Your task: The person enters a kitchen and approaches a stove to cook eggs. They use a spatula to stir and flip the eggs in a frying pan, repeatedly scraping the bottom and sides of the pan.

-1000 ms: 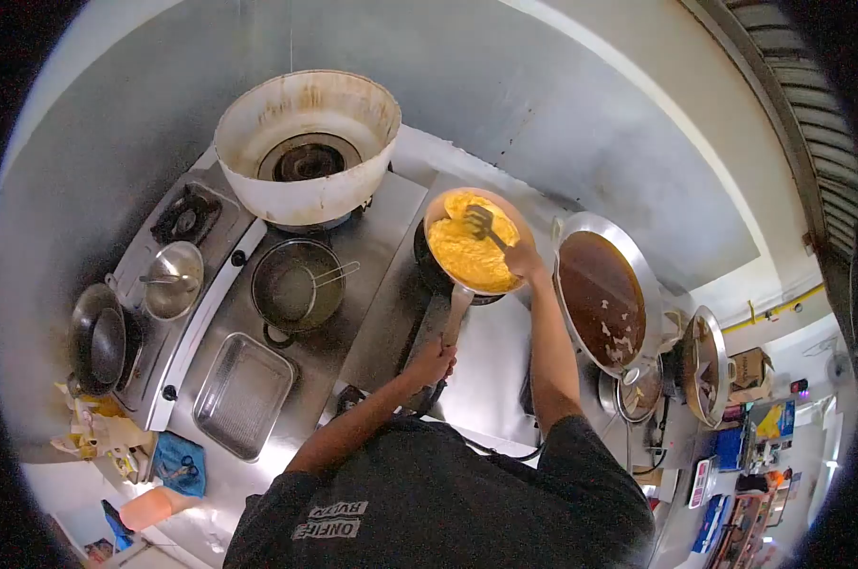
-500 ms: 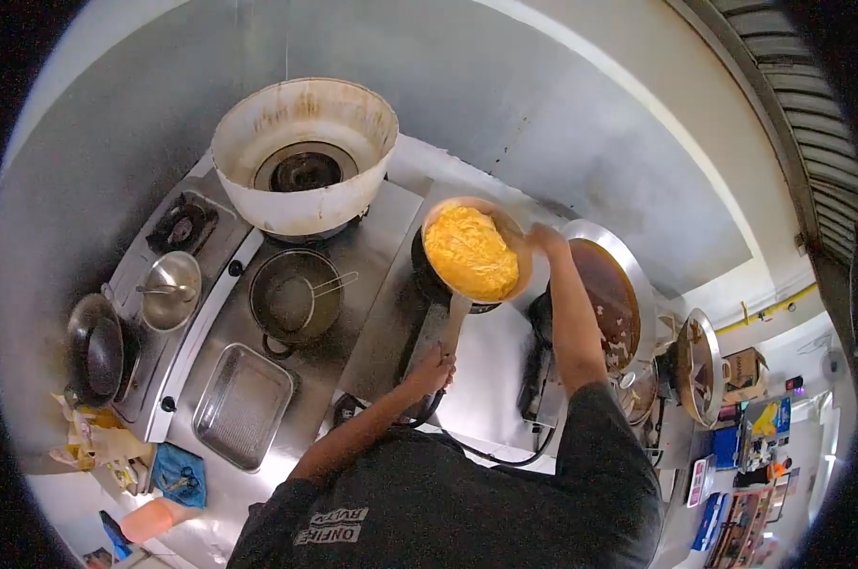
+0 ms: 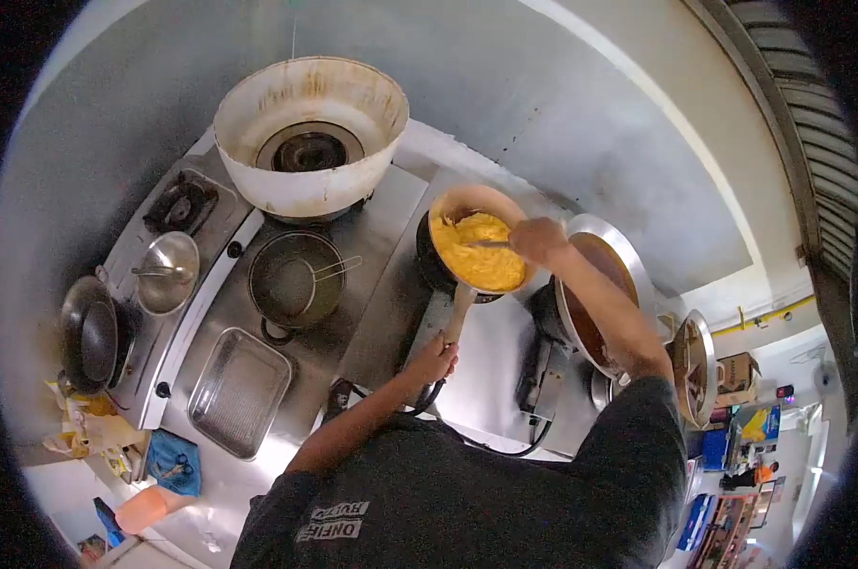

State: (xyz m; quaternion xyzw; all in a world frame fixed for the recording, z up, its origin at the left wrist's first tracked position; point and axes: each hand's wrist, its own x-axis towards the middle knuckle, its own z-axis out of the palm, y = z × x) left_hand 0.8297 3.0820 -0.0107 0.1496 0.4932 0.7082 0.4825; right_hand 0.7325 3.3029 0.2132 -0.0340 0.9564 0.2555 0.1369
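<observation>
Yellow egg-like food (image 3: 481, 256) lies in a round pan (image 3: 469, 196) with a pale inside. My left hand (image 3: 434, 361) is wrapped round the pan's handle (image 3: 460, 317), on the side nearest my body. Over the pan's right rim, my right hand (image 3: 540, 242) is closed on a thin utensil (image 3: 489, 245), whose far end reaches into the yellow food. The pan sits over a dark burner or vessel, partly hidden beneath it.
To the right stands a large pot of brown liquid (image 3: 600, 261), under my right forearm. On the left are a white basin-shaped ring (image 3: 306, 194), a black wok with a strainer (image 3: 292, 284), a wire-mesh tray (image 3: 241, 394) and a steel bowl (image 3: 168, 275).
My right hand has moved from the pan's right edge to over its rim, with the utensil now visible in the food. The food has shifted toward the pan's near side.
</observation>
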